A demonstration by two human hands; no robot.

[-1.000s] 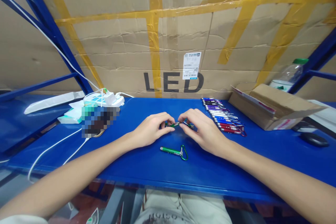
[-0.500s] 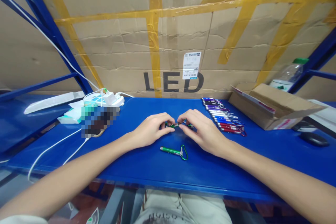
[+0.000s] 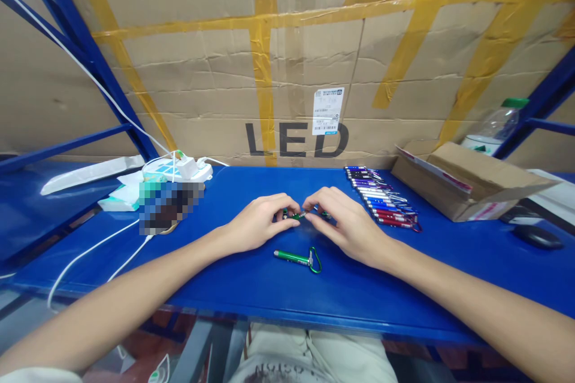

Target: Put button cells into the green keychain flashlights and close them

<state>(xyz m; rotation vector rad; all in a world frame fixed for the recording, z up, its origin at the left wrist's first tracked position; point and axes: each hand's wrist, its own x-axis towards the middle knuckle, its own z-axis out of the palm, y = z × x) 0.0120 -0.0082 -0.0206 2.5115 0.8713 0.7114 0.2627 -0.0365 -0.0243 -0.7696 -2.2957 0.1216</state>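
While both hands meet over the blue table (image 3: 251,293), the left hand (image 3: 254,222) and the right hand (image 3: 349,224) each pinch one end of a small green-and-silver piece (image 3: 295,215) between thumb and fingers, so what I'm watching looks like close fingertip handling, perhaps working at its middle. The fingers hide much of the piece, and I can't tell whether it is whole or parted. As I judge it, the next move calls for a light, steady pinch and little force. Just on the near side of the hands lies a second green tube (image 3: 291,257), slim, glossy and metallic-looking, with a looped clip (image 3: 319,262) at one end. Off to the right, a row of similar tubes (image 3: 376,205), purple, white, blue and red, shines on the smooth surface; behind, creased dull cardboard (image 3: 215,90) carries shiny yellow tape (image 3: 262,66).
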